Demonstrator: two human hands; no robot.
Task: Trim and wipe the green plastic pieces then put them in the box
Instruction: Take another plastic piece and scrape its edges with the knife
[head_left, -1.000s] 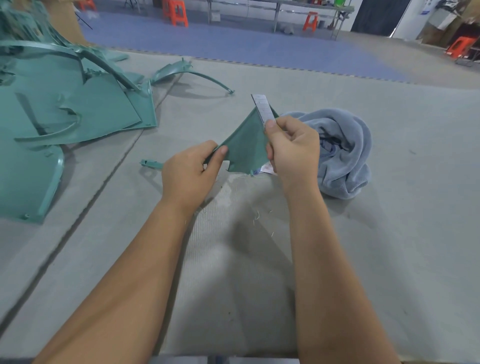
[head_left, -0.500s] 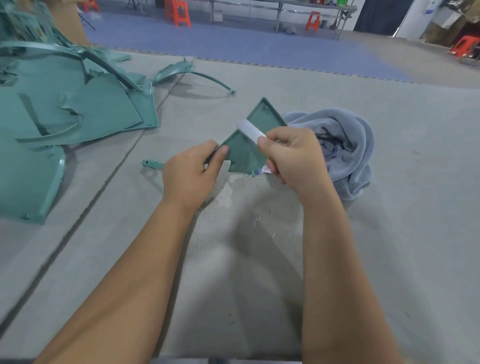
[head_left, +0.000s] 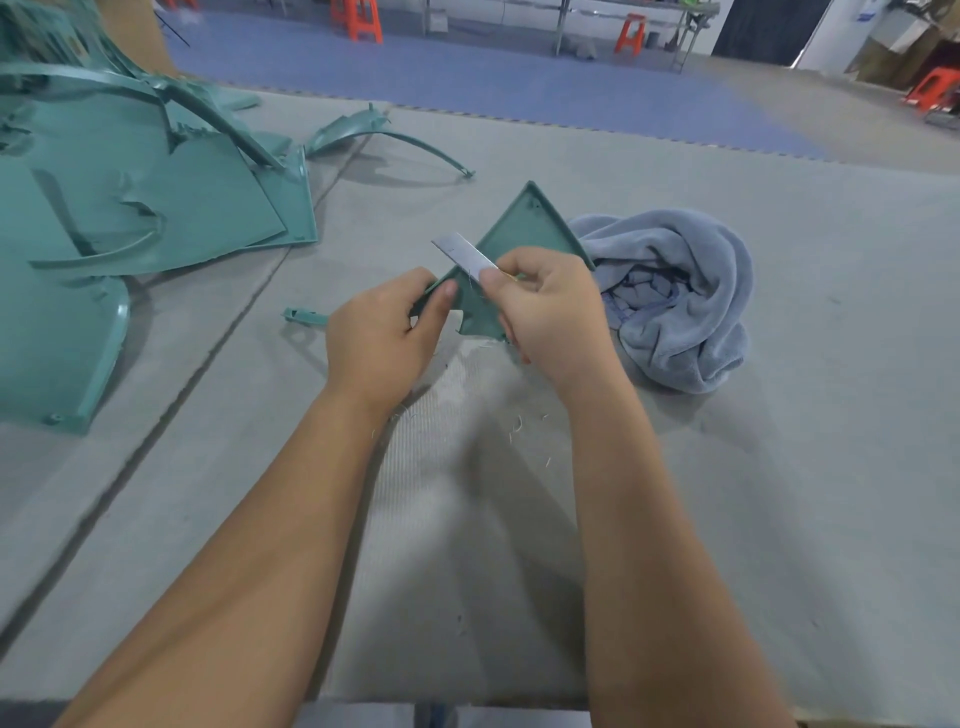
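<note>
A small triangular green plastic piece (head_left: 524, 228) is held upright above the grey felt table (head_left: 779, 467), its point away from me. My left hand (head_left: 382, 338) pinches its lower left corner between thumb and fingers. My right hand (head_left: 553, 309) grips a flat silver blade (head_left: 462, 252), which lies against the piece's left edge. A crumpled blue-grey cloth (head_left: 680, 296) sits just right of my right hand. No box is in view.
A heap of large green plastic panels (head_left: 130, 208) fills the table's left side, with a curved green strip (head_left: 389, 140) behind and a small green offcut (head_left: 304, 316) near my left hand. Pale shavings (head_left: 517, 423) lie under my hands. Orange stools stand on the floor beyond.
The blade has slid down from the piece's top point along its left edge toward my left hand. The piece's inner ribbed face now shows more. My left hand stays put.
</note>
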